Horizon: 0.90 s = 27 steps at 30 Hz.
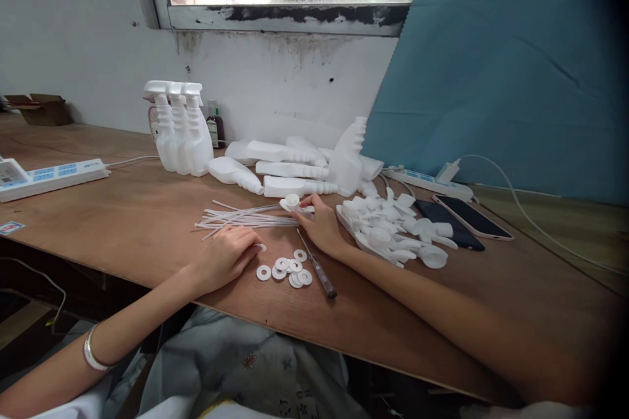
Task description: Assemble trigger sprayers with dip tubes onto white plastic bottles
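My right hand (320, 224) grips a white spray-bottle trigger head (291, 200), its round cap facing up, above the ends of several thin white tubes (240, 217). Between the fingertips of my left hand (230, 254) is a white ring washer (262, 247), partly hidden by the fingers. More flat white washers (282, 264) lie loose on the wooden table just right of that hand. A screwdriver (322, 273) with a dark clear handle rests beside them, its tip near my right wrist.
White trigger heads (388, 222) are heaped on the right, by two phones (472, 216). Empty white bottles (295, 167) lie along the wall. Assembled spray bottles (184, 134) stand at back left, near a dark bottle (215, 126). Power strips (59, 178) sit at both sides.
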{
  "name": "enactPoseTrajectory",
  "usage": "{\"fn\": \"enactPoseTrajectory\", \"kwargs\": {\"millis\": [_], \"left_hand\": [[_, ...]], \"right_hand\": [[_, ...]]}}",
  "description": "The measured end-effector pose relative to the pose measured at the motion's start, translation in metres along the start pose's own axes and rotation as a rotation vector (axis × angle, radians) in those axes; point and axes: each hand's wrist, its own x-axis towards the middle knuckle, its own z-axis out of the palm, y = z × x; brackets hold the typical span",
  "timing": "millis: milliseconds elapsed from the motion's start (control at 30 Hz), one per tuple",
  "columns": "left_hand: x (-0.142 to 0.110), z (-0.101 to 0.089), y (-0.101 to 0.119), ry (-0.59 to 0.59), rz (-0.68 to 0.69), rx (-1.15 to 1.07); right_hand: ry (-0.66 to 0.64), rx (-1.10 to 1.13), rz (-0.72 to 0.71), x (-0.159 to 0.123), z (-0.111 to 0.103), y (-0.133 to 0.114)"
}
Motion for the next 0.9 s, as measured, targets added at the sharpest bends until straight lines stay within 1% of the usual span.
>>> {"fn": "enactPoseTrajectory", "kwargs": {"millis": [67,133,267,333,400,633,800,900], "left_hand": [[-0.001,0.000,0.000,0.022,0.006,-0.011],[-0.002,-0.001,0.000,0.060,0.000,-0.039],[-0.004,-0.002,0.002,0.171,-0.042,-0.111],[-0.005,-0.002,0.003,0.208,-0.046,-0.127],[-0.006,-0.002,0.003,0.227,-0.037,-0.129],[-0.004,-0.003,0.004,0.269,0.008,-0.142],[-0.005,-0.003,0.005,0.298,-0.024,-0.170],[-0.005,-0.003,0.005,0.292,-0.034,-0.198]], "right_hand": [[0.043,0.090,-0.078,-0.002,-0.002,-0.003],[0.027,0.156,-0.200,-0.005,-0.003,-0.007],[-0.117,0.193,-0.463,-0.008,-0.004,-0.013],[-0.186,0.190,-0.548,-0.009,-0.004,-0.014],[-0.230,0.194,-0.586,-0.009,-0.004,-0.014],[-0.336,0.221,-0.642,-0.010,-0.005,-0.015],[-0.373,0.211,-0.683,-0.010,-0.007,-0.016],[-0.422,0.203,-0.726,-0.011,-0.008,-0.018]]}}
